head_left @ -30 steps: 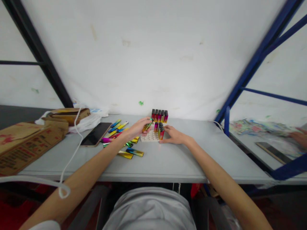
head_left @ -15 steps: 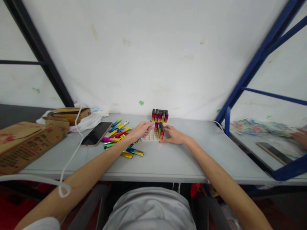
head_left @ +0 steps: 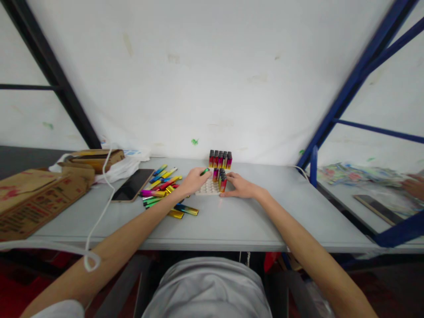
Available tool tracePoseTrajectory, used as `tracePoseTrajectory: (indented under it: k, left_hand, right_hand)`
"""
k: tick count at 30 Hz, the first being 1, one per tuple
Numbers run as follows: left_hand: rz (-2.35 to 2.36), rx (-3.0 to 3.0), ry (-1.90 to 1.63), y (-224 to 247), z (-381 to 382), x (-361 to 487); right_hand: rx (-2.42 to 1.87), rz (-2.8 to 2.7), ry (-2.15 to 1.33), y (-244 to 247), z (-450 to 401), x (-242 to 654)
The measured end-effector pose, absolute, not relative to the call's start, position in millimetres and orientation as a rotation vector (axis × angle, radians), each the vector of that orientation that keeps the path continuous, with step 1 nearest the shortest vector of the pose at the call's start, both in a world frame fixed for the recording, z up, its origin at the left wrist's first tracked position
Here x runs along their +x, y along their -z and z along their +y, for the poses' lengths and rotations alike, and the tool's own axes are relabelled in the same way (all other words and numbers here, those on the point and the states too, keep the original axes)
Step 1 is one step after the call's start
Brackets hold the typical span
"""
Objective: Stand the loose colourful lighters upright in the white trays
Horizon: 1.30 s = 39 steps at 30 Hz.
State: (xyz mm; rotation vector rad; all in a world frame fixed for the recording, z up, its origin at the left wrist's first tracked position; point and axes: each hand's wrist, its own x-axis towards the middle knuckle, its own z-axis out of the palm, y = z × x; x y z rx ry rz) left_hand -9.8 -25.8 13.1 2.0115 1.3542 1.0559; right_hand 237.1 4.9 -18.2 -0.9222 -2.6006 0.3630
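My left hand (head_left: 195, 181) is closed on a lighter with a green end (head_left: 204, 171), above the far left part of a white tray (head_left: 208, 187) full of small holes. My right hand (head_left: 241, 186) rests on the table at the tray's right side, fingers apart, steadying or touching its edge. Several upright lighters (head_left: 222, 180) with black tops stand in the tray's right side, red to yellow in colour. Behind the tray stands a block of upright lighters (head_left: 220, 159). Left of it lies a loose pile of shiny coloured lighters (head_left: 162, 183), partly hidden by my left forearm.
A phone (head_left: 133, 185) lies left of the pile. Opened cardboard boxes (head_left: 43, 194), white plastic and a white cable (head_left: 99, 221) occupy the left side. A blue metal frame (head_left: 347, 92) rises at right; beyond it are another phone (head_left: 377, 209) and another person's hand (head_left: 414, 185).
My left hand has turned slightly, and the lighter's green end now shows clearly above its fingers. My right hand has stayed at the tray's right side.
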Motion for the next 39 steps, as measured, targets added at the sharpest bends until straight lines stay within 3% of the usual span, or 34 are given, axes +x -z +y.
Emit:
tracePoseTrajectory:
  k: [18, 26, 39]
  left_hand:
    - [1.205, 1.765, -1.076, 1, -20, -12]
    - [1.26, 2.11, -1.262, -10, -22, -13]
    - [1.053, 2.175, -1.211, -1, -24, -11]
  right_hand:
    - [-0.956, -2.636, -0.325, 16, 3, 236]
    - [-0.934, -2.626, -0.349, 17, 4, 237]
    - [-0.9, -2.632, -0.334, 19, 7, 237]
